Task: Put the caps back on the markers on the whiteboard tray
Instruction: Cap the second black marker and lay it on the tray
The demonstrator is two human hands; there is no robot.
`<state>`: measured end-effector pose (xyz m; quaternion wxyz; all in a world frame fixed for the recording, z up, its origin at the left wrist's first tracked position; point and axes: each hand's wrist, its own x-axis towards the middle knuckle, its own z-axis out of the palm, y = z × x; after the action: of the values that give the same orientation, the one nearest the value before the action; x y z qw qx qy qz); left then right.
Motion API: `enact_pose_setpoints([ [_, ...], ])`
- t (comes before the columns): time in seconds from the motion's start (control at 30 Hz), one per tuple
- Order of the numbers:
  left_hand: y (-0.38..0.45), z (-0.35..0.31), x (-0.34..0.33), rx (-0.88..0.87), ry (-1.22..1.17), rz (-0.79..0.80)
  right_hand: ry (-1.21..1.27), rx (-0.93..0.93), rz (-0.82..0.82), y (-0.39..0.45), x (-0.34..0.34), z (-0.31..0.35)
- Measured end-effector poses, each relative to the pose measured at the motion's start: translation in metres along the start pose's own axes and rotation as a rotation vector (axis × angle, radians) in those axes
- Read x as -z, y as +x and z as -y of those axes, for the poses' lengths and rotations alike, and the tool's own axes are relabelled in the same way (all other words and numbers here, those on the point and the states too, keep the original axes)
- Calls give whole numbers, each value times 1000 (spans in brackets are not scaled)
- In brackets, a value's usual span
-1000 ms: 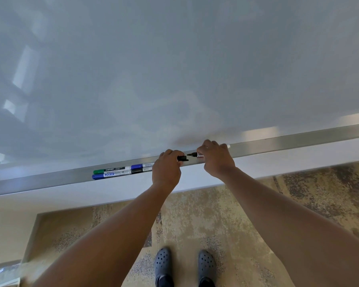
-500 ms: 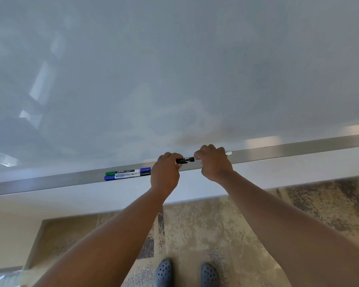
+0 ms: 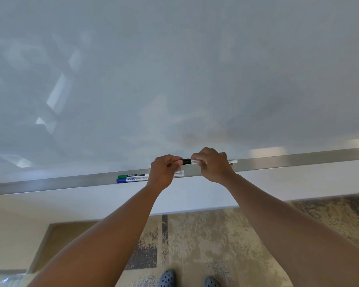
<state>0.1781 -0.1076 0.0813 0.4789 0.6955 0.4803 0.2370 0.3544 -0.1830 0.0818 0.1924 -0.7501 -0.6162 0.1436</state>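
I hold a black marker [image 3: 232, 161] level just above the metal whiteboard tray [image 3: 298, 160]. My right hand [image 3: 212, 165] grips its white barrel, whose tail sticks out to the right. My left hand [image 3: 164, 171] pinches the black cap [image 3: 186, 161], which sits against the marker's front end between my two hands. On the tray to the left lie a green-capped marker [image 3: 133, 175] and a blue-capped marker [image 3: 131, 180], side by side. Their right ends are hidden behind my left hand.
The grey whiteboard [image 3: 174, 69] fills the upper view. Under the tray runs a white wall strip [image 3: 195, 195], then patterned carpet [image 3: 195, 241]. My grey clogs [image 3: 167, 278] stand at the bottom edge.
My hands have come together. The gap between the black cap and the marker tip has closed, and the cap now sits on the marker's end. Both hands rose slightly off the tray.
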Motion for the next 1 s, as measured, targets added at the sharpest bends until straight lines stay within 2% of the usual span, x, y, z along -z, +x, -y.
enact_pose_setpoints([
  [0.13, -1, -5, 13, 19, -175, 22, 137, -9, -17, 3, 2, 7],
  [0.3, 1, -13, 25, 17, -244, 28, 202, -30, -68, 7, 4, 18],
  [0.73, 1, -18, 32, 50, -323, 29, 230, -46, -88, 12, 9, 28],
  [1.0, 1, -12, 33, 35, -246, 30, 234, -35, -58, 13, 5, 25],
])
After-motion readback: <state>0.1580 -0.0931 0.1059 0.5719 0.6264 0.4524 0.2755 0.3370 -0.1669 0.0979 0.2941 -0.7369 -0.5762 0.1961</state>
